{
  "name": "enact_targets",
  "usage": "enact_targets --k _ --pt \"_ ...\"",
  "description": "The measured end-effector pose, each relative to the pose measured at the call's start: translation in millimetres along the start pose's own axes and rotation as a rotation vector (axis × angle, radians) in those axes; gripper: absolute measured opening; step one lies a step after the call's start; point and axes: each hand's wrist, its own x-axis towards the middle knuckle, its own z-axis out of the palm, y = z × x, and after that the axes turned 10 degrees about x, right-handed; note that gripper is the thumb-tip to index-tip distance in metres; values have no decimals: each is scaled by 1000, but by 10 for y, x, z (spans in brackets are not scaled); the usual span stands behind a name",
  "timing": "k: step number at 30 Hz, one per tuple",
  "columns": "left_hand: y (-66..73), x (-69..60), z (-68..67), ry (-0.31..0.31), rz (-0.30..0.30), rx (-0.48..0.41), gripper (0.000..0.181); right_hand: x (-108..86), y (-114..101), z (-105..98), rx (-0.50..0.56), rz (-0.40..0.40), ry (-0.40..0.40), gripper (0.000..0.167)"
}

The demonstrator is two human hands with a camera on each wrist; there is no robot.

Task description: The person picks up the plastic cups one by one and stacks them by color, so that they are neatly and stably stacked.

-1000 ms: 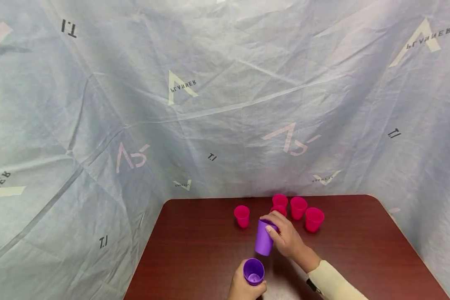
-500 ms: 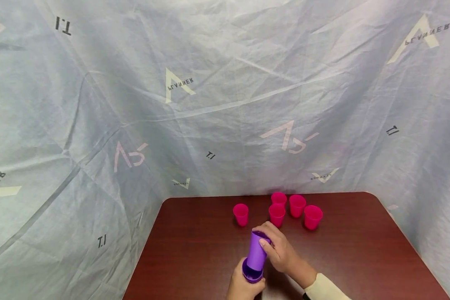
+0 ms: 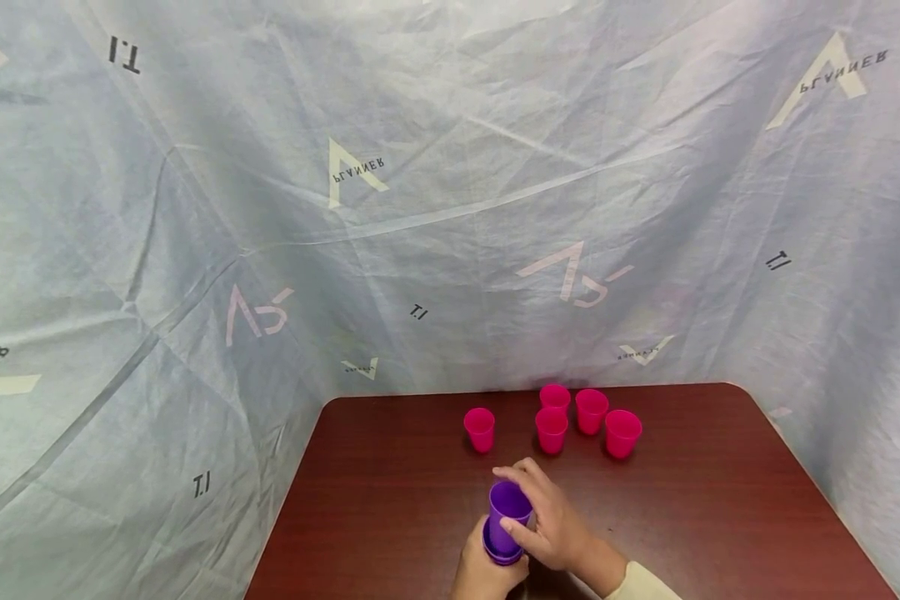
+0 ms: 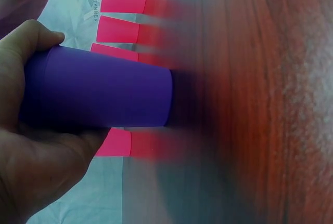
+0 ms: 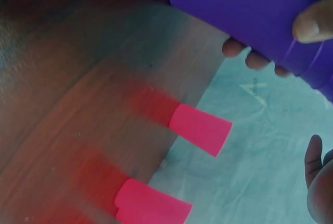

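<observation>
Seemingly part-nested: upper purple cup (image 3: 507,505), held in right hand (image 3: 555,525), inside lower purple cup (image 4: 109,89), gripped in left hand (image 3: 478,572); still unnested: five pink cups (image 3: 552,432).

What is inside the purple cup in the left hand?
The upper purple cup sits partway inside the lower purple cup. The lower cup's floor is covered, so anything there cannot be seen.
</observation>
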Motion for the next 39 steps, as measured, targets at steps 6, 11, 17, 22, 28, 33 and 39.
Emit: enact_targets --k 6,11,17,22,28,33,39 --pt "-9 0 -6 -27 64 -12 71 -62 -15 80 -39 -61 -24 63" --pt "-15 -9 3 -15 83 5 71 -124 -21 146 -76 -92 -26 58" --pt "-16 -2 39 19 111 25 66 -236 -28 194 -86 -25 -42 60" --pt "-32 20 55 46 131 62 67 -270 -32 214 -63 40 -45 60" --pt "-65 11 20 0 114 28 71 -328 2 145 5 66 -58 63" --pt "-49 -4 -9 10 79 32 69 -394 125 -10 77 -27 8 63" --pt "-22 -9 -34 61 17 68 66 -439 309 -252 18 -59 162 56"
